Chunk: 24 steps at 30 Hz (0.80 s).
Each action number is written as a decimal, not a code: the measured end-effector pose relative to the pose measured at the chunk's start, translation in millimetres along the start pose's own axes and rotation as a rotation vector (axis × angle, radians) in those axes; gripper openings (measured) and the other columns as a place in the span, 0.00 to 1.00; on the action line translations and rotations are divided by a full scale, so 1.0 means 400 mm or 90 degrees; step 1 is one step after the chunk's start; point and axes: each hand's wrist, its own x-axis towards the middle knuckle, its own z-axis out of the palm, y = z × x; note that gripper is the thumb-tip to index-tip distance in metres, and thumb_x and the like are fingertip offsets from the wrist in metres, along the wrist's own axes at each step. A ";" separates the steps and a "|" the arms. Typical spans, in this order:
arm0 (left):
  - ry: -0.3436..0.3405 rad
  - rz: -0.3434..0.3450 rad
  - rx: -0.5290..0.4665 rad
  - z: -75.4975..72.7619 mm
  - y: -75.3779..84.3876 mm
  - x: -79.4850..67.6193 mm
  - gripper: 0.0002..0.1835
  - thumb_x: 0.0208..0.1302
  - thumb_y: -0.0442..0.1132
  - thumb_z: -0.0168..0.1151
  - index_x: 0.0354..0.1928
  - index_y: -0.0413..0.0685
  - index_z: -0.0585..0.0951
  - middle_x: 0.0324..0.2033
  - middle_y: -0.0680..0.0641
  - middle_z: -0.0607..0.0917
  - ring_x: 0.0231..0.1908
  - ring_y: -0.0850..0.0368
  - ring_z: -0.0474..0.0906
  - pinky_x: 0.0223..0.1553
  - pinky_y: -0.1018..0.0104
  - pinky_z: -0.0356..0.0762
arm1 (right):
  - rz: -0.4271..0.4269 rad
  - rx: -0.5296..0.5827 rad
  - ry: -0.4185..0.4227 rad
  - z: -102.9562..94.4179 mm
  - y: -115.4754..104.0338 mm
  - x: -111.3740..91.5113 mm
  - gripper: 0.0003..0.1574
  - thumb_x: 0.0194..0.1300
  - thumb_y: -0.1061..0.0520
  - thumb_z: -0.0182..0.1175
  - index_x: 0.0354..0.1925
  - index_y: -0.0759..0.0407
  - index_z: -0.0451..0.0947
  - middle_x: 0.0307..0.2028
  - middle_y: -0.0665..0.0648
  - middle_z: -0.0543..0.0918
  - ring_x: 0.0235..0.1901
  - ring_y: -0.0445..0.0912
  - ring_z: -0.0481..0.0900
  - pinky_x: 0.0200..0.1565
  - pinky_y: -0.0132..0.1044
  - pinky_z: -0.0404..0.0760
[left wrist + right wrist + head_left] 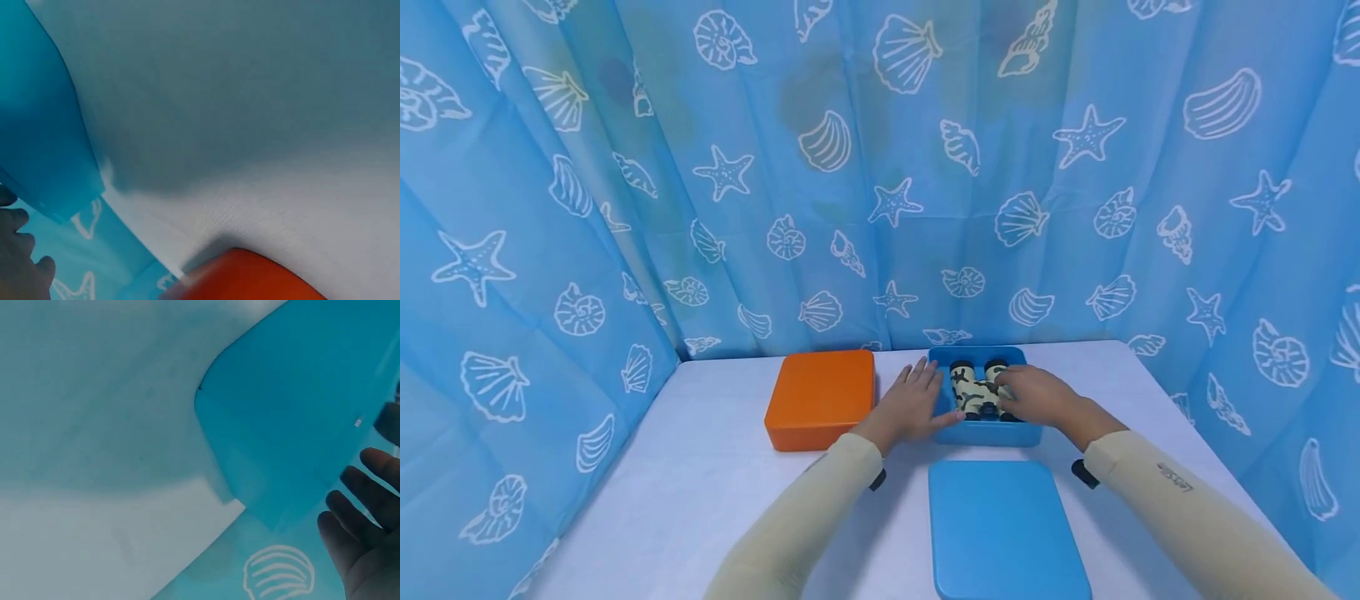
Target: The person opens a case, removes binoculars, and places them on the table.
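A pair of camouflage binoculars [976, 388] lies in an open blue box [985, 435] at the back of the table. My left hand [913, 402] is at the box's left side, fingers spread, with the thumb reaching over the front rim near the binoculars. From the right, my right hand [1039, 395] reaches over the box, its fingers at the right barrel and covering part of it. In the right wrist view those fingers [362, 494] look loosely bent and spread beside the box wall. The left wrist view shows only some left fingertips [22, 240] near the box.
A blue lid [1006, 529] lies on the white table [700, 500] in front of the box. To the left stands a closed orange box [822, 392]. A blue curtain [850, 208] with white shell patterns hangs behind and at both sides.
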 end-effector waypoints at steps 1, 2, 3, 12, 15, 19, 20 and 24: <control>-0.007 -0.006 -0.004 0.001 -0.002 0.004 0.55 0.59 0.80 0.24 0.76 0.46 0.52 0.76 0.45 0.47 0.74 0.49 0.36 0.71 0.51 0.39 | -0.008 -0.009 -0.002 0.004 -0.001 0.009 0.26 0.63 0.52 0.66 0.55 0.66 0.78 0.52 0.64 0.80 0.52 0.59 0.77 0.53 0.55 0.76; -0.014 -0.011 -0.009 0.003 -0.002 0.008 0.56 0.58 0.81 0.24 0.76 0.46 0.52 0.76 0.45 0.47 0.74 0.49 0.36 0.71 0.52 0.38 | -0.012 -0.016 -0.004 0.008 -0.003 0.017 0.28 0.62 0.52 0.67 0.56 0.66 0.78 0.52 0.63 0.80 0.52 0.59 0.77 0.52 0.55 0.76; -0.022 -0.018 -0.013 0.004 -0.003 0.010 0.58 0.57 0.82 0.23 0.76 0.45 0.51 0.76 0.45 0.46 0.74 0.49 0.35 0.71 0.53 0.38 | -0.015 -0.025 -0.004 0.012 -0.005 0.024 0.30 0.61 0.51 0.68 0.56 0.66 0.77 0.52 0.63 0.79 0.52 0.58 0.77 0.53 0.54 0.77; -0.049 -0.071 -0.028 0.012 0.001 0.011 0.60 0.56 0.83 0.26 0.76 0.41 0.48 0.76 0.43 0.44 0.74 0.47 0.36 0.72 0.54 0.39 | -0.017 -0.118 -0.015 0.055 -0.026 0.076 0.44 0.58 0.48 0.71 0.63 0.71 0.68 0.63 0.68 0.70 0.64 0.63 0.65 0.64 0.54 0.65; -0.044 -0.078 -0.026 0.015 0.003 0.009 0.60 0.56 0.83 0.26 0.76 0.41 0.49 0.76 0.43 0.46 0.74 0.47 0.38 0.72 0.54 0.40 | -0.015 -0.120 -0.024 0.060 -0.031 0.087 0.44 0.57 0.50 0.71 0.64 0.72 0.68 0.64 0.70 0.68 0.65 0.66 0.62 0.65 0.56 0.62; -0.031 -0.079 -0.030 0.021 0.009 0.008 0.60 0.55 0.83 0.26 0.76 0.41 0.50 0.75 0.43 0.48 0.74 0.47 0.40 0.71 0.54 0.41 | 0.005 -0.127 -0.053 0.069 -0.031 0.099 0.43 0.59 0.49 0.70 0.65 0.69 0.68 0.66 0.70 0.66 0.67 0.66 0.59 0.65 0.57 0.61; -0.027 -0.081 -0.032 0.022 0.010 0.008 0.61 0.55 0.84 0.26 0.76 0.41 0.50 0.75 0.43 0.48 0.74 0.47 0.40 0.71 0.54 0.41 | 0.010 -0.127 -0.060 0.072 -0.031 0.101 0.42 0.60 0.49 0.69 0.65 0.68 0.68 0.66 0.70 0.65 0.67 0.67 0.58 0.65 0.58 0.61; -0.027 -0.094 -0.035 0.024 0.013 0.005 0.62 0.52 0.85 0.24 0.76 0.42 0.49 0.76 0.43 0.47 0.74 0.47 0.40 0.71 0.54 0.41 | 0.022 -0.134 -0.079 0.073 -0.034 0.107 0.42 0.61 0.51 0.67 0.67 0.68 0.66 0.68 0.70 0.63 0.68 0.67 0.55 0.64 0.60 0.60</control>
